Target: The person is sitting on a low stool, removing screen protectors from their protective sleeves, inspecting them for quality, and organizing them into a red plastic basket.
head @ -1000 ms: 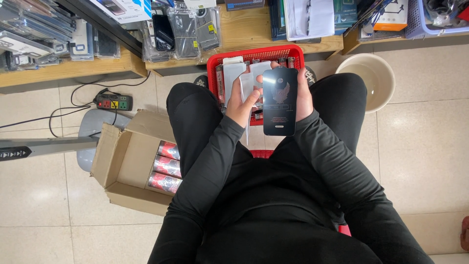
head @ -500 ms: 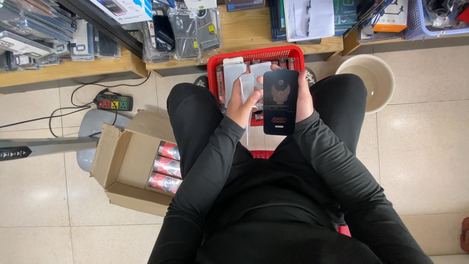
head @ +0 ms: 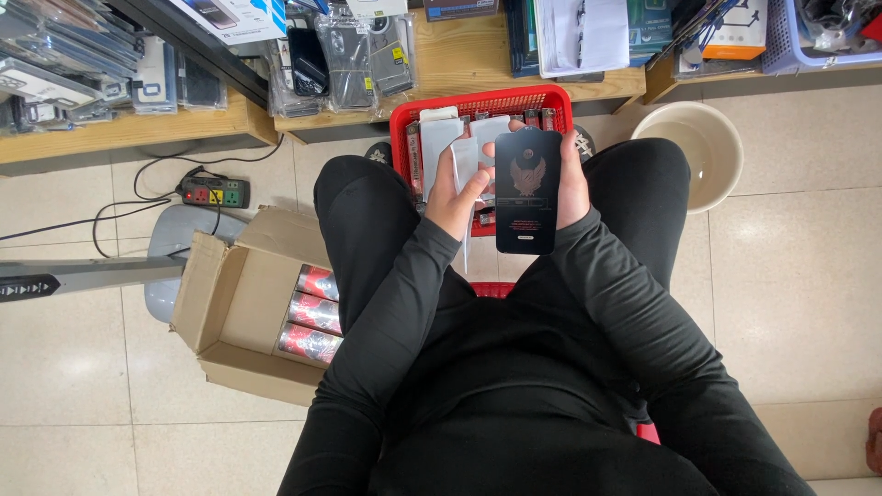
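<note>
Tiled floor | red basket point(head: 404, 124): flat packs | right hand point(head: 571, 179) fingers grasp black pack point(head: 526, 191) | left hand point(head: 455, 195) grips white sleeve point(head: 462, 158)

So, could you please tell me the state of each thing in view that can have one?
black flat package: held upright between both hands, over the basket
left hand: closed on the package's left edge
right hand: gripping the package's right edge
red basket: on the floor, filled with packets standing on edge
cardboard box: flaps open, cans lying inside
beige basin: upright, nothing visible inside
power strip: a cord plugged in
</note>
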